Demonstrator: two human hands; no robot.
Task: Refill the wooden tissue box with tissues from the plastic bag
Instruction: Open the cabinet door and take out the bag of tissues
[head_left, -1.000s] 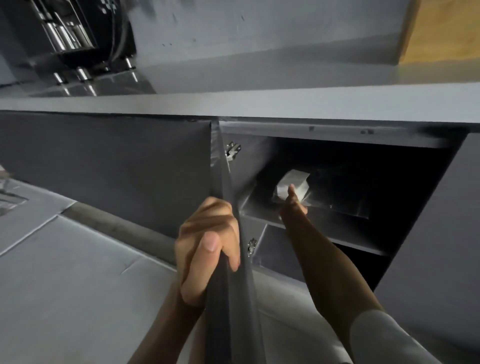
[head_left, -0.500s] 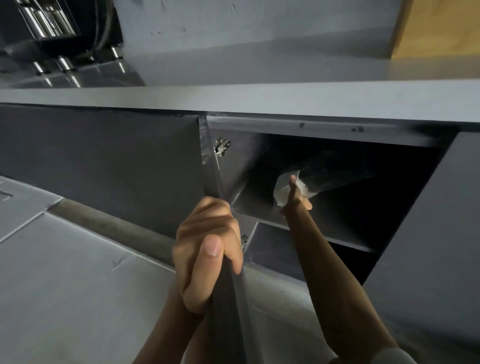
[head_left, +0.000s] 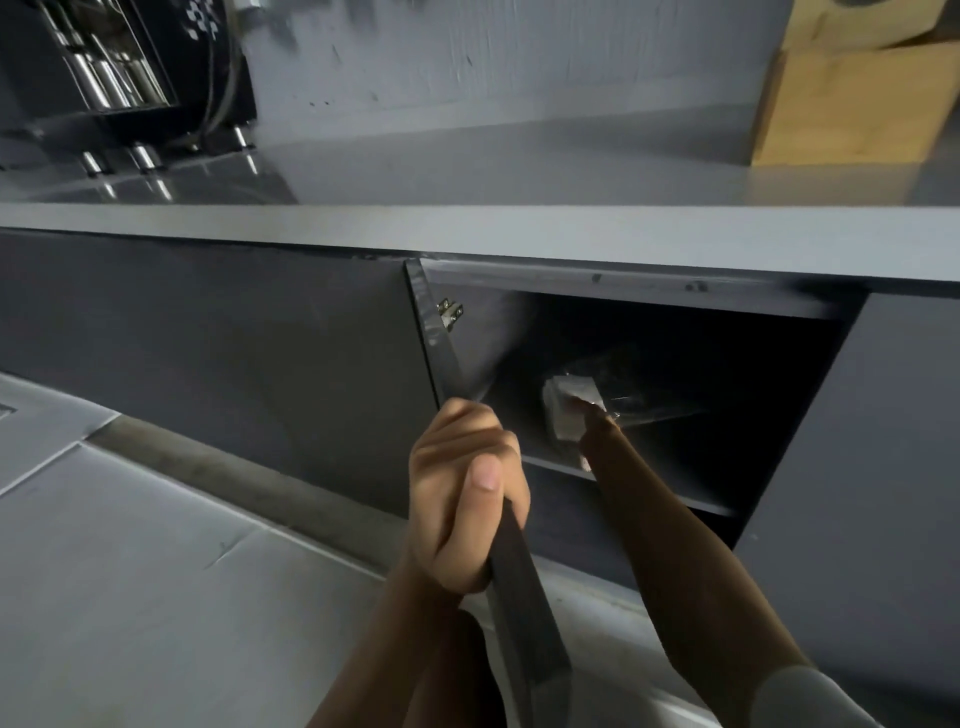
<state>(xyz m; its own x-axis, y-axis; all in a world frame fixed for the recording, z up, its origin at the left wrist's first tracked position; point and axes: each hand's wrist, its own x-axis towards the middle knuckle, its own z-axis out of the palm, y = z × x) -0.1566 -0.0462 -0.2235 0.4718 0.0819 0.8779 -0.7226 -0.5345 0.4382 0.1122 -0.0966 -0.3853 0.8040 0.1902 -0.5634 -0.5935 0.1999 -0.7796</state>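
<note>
Plastic bag (head_left: 631, 397) of tissues (head_left: 566, 415) lies on a shelf (head_left: 649, 488) inside the open cabinet. Right hand (head_left: 595, 415) is at the bag; its grasp cannot be told (fingers hidden behind the wrist). Left hand (head_left: 467, 499) clenches the cabinet door (head_left: 519, 582) edge. Wooden tissue box (head_left: 852, 98) stands on the counter (head_left: 519, 228), well apart. Assessment: bag not yet out; refilling wholly outstanding.

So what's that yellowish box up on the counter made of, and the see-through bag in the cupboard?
The box looks like pale bare wood: matte tan faces and square edges, though blur hides any grain. The bag seems to be thin clear plastic: it has shiny glints and wrinkles, and the white tissues show through it.
</note>
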